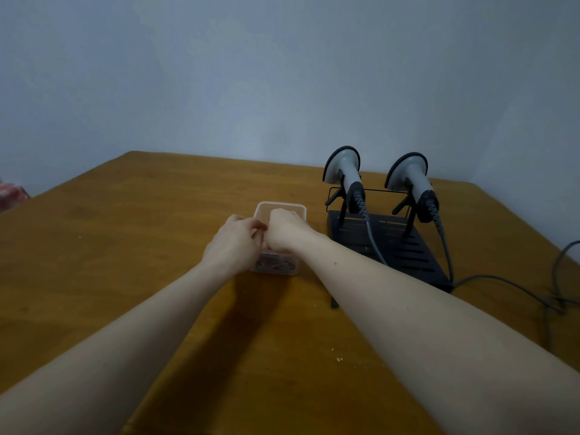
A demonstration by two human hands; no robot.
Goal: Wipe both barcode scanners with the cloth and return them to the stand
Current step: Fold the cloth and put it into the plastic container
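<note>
1. Wooden table [125, 246] fills my view, with both my bare forearms reaching forward to a clear plastic tub [280, 208] at centre.
2. My left hand [233, 243] curls at the tub's near rim, fingertips pinching a reddish-brown cloth [273, 264] that lies inside.
3. My right hand [284, 229] is fisted over the tub; what it grips is hidden.
4. At two o'clock, two grey barcode scanners [343, 171] [409, 177] sit upright on a black stand [395, 246], cables [489, 279] trailing right.

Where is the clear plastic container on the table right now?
In the head view, the clear plastic container sits mid-table, just left of the black stand, with both hands over it.
</note>
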